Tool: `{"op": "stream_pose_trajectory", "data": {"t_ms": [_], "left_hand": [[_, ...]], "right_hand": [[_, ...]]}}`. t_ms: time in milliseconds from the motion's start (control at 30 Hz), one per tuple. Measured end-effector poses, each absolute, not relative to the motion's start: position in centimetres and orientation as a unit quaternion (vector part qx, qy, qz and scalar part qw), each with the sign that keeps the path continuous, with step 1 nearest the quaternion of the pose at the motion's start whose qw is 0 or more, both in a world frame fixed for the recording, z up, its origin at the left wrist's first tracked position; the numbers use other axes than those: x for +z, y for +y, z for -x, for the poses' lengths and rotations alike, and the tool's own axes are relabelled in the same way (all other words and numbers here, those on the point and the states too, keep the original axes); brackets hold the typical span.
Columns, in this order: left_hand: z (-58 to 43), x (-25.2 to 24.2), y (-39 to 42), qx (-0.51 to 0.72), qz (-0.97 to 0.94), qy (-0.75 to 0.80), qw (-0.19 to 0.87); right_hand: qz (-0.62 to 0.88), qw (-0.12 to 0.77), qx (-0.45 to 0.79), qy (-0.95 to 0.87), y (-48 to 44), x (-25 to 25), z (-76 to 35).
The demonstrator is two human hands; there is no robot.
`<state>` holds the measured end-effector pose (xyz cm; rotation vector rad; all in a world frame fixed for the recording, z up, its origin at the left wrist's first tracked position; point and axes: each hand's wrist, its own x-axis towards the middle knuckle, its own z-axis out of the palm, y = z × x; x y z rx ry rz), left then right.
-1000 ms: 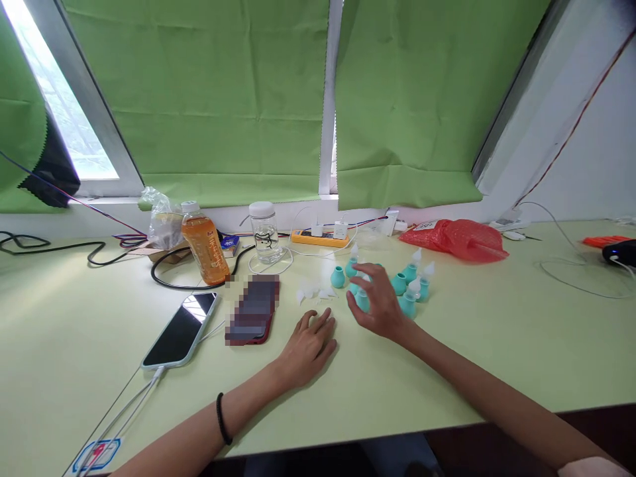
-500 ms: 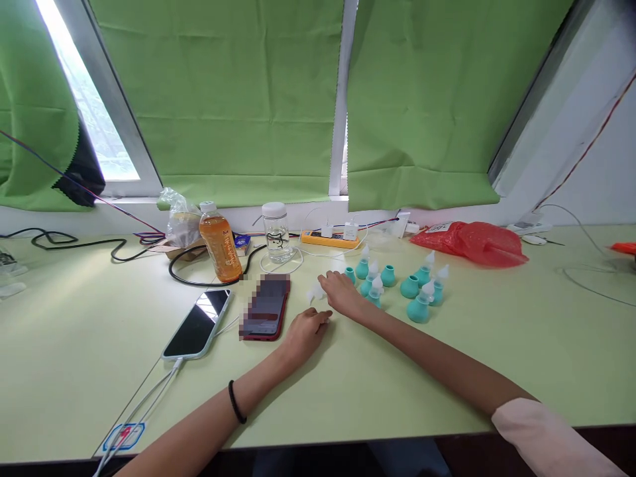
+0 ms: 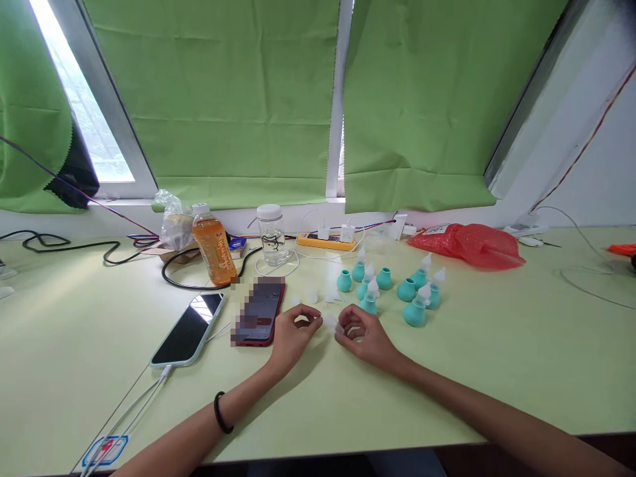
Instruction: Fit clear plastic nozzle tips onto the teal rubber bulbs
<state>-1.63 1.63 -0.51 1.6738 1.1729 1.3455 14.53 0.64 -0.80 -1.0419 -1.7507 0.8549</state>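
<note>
My right hand (image 3: 365, 334) pinches a small translucent nozzle tip (image 3: 330, 322) between thumb and fingers, just above the table. Facing it from the left, my left hand (image 3: 294, 329) has its thumb and forefinger brought together by the tip; anything between them is too small to make out. Behind the hands lie loose translucent pieces (image 3: 312, 295). To the right stand several teal squeeze bulbs: some, like this open-necked bulb (image 3: 344, 281), have no tip, while others, like this bulb (image 3: 414, 314), carry a pointed clear nozzle.
Left of my hands lie a red-cased phone (image 3: 261, 315) and a white-edged phone (image 3: 189, 331) with cables. Farther back are a bottle of orange drink (image 3: 214, 248), a clear jar (image 3: 272, 238), an orange power strip (image 3: 325, 242) and a red plastic bag (image 3: 467, 245).
My right hand has drawn back toward me from the loose pieces, bringing a translucent nozzle tip. My left hand has turned, its thumb and forefinger now facing the right hand.
</note>
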Motion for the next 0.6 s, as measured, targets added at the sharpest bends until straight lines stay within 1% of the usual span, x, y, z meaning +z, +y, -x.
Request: {"op": "stream_pose_trajectory", "data": {"t_ms": [100, 167, 233, 367, 600], "left_hand": [[1.6, -0.5, 1.5, 0.533, -0.627, 0.438, 0.363], [1.7, -0.4, 1.3, 0.543, -0.630, 0.430, 0.351], [1.7, -0.4, 1.2, 0.549, -0.657, 0.411, 0.315], [1.6, -0.5, 1.2, 0.551, -0.720, 0.347, 0.241], [1.7, -0.6, 1.3, 0.544, -0.747, 0.315, 0.217]], "right_hand": [[0.399, 0.465, 0.513, -0.602, 1.0, -1.5, -14.1], [0.389, 0.463, 0.579, -0.547, 1.5, -1.5, -14.0], [0.379, 0.456, 0.626, -0.507, 1.8, -1.5, -14.2], [0.350, 0.445, 0.676, -0.472, 1.8, -1.4, -14.7], [0.346, 0.422, 0.691, -0.474, 1.6, -0.7, -14.8]]}}
